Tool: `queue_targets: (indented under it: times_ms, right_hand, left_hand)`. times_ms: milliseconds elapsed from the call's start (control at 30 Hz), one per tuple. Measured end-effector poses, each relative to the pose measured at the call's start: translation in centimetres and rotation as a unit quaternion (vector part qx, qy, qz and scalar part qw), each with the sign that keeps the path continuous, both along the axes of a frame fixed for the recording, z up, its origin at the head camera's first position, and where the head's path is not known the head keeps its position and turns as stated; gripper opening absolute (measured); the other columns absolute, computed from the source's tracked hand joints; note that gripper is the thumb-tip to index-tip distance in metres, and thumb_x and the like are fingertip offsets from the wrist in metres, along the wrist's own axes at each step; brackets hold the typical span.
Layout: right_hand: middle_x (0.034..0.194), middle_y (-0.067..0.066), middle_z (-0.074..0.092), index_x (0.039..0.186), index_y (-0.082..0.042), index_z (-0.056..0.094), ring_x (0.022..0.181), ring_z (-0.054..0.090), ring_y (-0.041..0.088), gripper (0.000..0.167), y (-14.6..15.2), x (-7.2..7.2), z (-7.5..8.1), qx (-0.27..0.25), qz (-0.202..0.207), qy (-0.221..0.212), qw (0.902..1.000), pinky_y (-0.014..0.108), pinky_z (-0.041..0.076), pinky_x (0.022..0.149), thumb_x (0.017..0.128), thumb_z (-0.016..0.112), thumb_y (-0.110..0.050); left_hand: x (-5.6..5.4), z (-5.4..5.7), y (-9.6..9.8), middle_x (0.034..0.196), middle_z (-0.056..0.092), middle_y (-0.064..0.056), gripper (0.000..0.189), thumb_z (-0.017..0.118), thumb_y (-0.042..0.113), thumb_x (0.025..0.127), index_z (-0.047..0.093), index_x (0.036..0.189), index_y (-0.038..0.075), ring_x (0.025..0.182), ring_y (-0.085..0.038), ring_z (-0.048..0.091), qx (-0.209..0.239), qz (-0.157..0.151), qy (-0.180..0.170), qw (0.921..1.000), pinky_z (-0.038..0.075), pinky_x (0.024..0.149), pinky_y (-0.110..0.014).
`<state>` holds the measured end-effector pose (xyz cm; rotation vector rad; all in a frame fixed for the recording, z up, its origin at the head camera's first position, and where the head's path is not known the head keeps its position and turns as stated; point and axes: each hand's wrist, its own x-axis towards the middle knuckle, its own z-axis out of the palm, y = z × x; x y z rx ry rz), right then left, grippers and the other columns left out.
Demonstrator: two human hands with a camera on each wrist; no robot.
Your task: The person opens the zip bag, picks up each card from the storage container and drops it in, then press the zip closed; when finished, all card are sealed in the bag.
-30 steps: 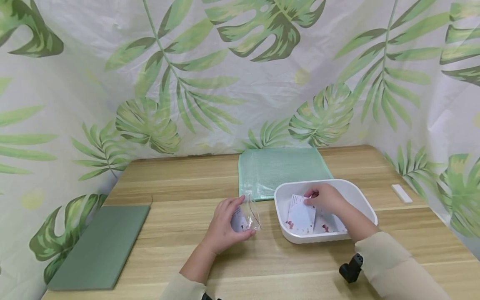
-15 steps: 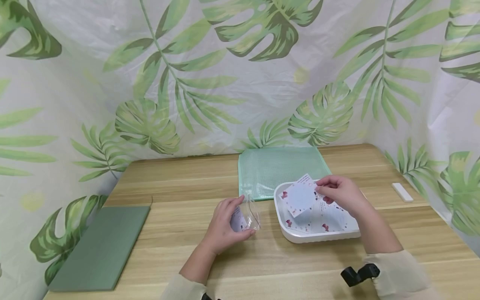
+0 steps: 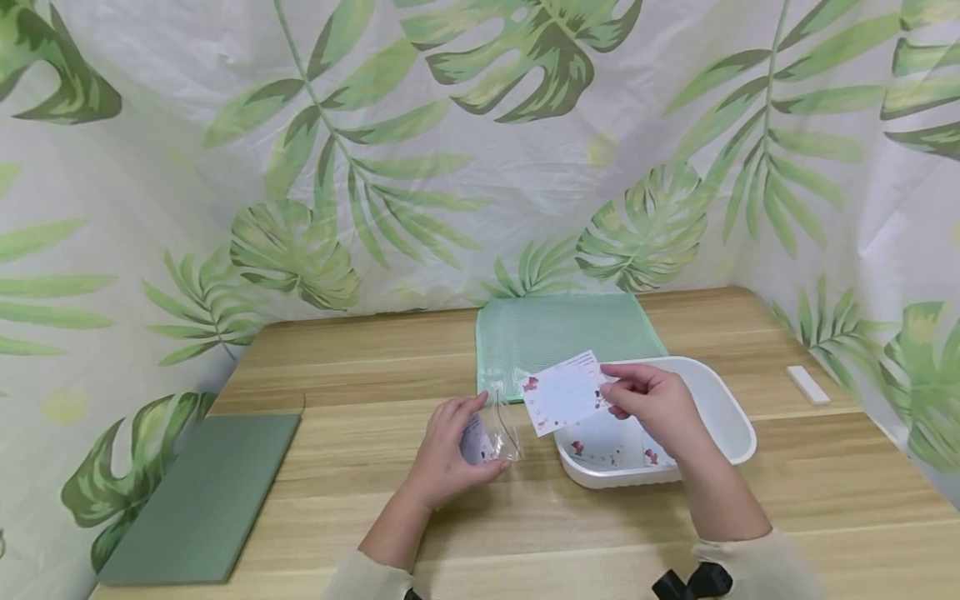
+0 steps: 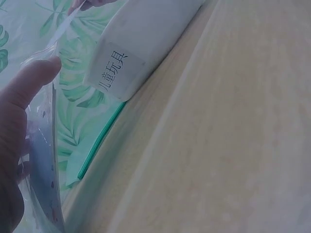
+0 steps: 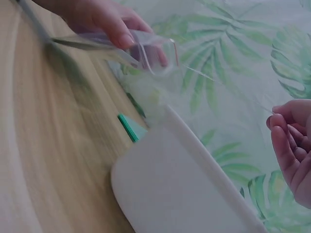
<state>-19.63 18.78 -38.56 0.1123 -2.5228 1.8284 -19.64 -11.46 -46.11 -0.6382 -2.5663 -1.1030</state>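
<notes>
1. Surface: a wood-grain table (image 3: 360, 367) is filling the lower half of the head view, its far edge running across mid-frame.
2. Room: a pale sheet (image 3: 517, 175) with green leaf prints is hanging behind the table and along both sides, showing creases.
3. Left of frame: a flat green board (image 3: 206, 500) is lying along the table's left edge.
4. Centre, towards the far edge: a green mesh pouch (image 3: 562, 333) is lying flat; the tub is hiding its near right corner.
5. Right of frame: a small white bar (image 3: 807, 385) is lying near the table's right edge.
6. Right of centre: a white tub (image 3: 738, 417) is standing on the table, with more cards (image 3: 600, 437) lying inside. Its outer wall is bearing a label (image 4: 112, 71) with dark characters.
7. Centre: the left hand (image 3: 450, 454) is grasping a clear bag (image 3: 501, 429) between thumb and fingers; printed paper is showing inside.
8. Right of centre: the right hand (image 3: 663, 408) is pinching a printed card (image 3: 566, 393) by its right edge. The card is overlapping the tub's left rim in the head view, raised off the table, just beside the bag.
</notes>
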Motion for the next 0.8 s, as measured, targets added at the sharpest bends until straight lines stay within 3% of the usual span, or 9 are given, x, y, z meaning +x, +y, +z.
queue_targets:
  times_ms: [267, 600, 800]
  right_hand:
    - [0.078, 0.001, 0.069, 0.119, 0.002, 0.068, 0.064, 0.061, 0.01, 0.034, -2.3, 0.6, -0.1, 0.02, 0.003, -0.014, 0.9997, 0.023, 0.054, 0.066, 0.087, 0.069, -0.01]
    - [0.08, 0.003, 0.07, 0.12, 0.001, 0.068, 0.065, 0.063, 0.009, 0.034, -3.0, 0.5, -0.5, 0.018, -0.01, -0.016, 0.9997, 0.022, 0.054, 0.067, 0.088, 0.069, -0.01]
    - [0.084, 0.005, 0.071, 0.121, -0.001, 0.067, 0.068, 0.064, 0.01, 0.035, -3.4, 0.6, -1.0, 0.016, 0.006, -0.023, 0.9996, 0.021, 0.054, 0.069, 0.088, 0.07, -0.011]
  left_hand:
    - [0.0, 0.0, 0.0, 0.131, 0.056, -0.008, 0.097, 0.088, 0.04, 0.06, 0.048, 0.144, 0.014, 0.122, -0.027, 0.048, -0.009, 0.002, 0.004, 1.0, 0.043, 0.101, -0.05]
    - [0.0, 0.0, 0.2, 0.131, 0.056, -0.009, 0.098, 0.088, 0.041, 0.059, 0.049, 0.144, 0.012, 0.122, -0.029, 0.048, -0.026, -0.008, 0.019, 0.9994, 0.042, 0.102, -0.05]
    - [0.0, 0.1, 0.2, 0.129, 0.056, -0.009, 0.098, 0.087, 0.042, 0.06, 0.048, 0.144, 0.012, 0.123, -0.029, 0.047, -0.013, 0.007, 0.008, 0.9999, 0.043, 0.102, -0.051]
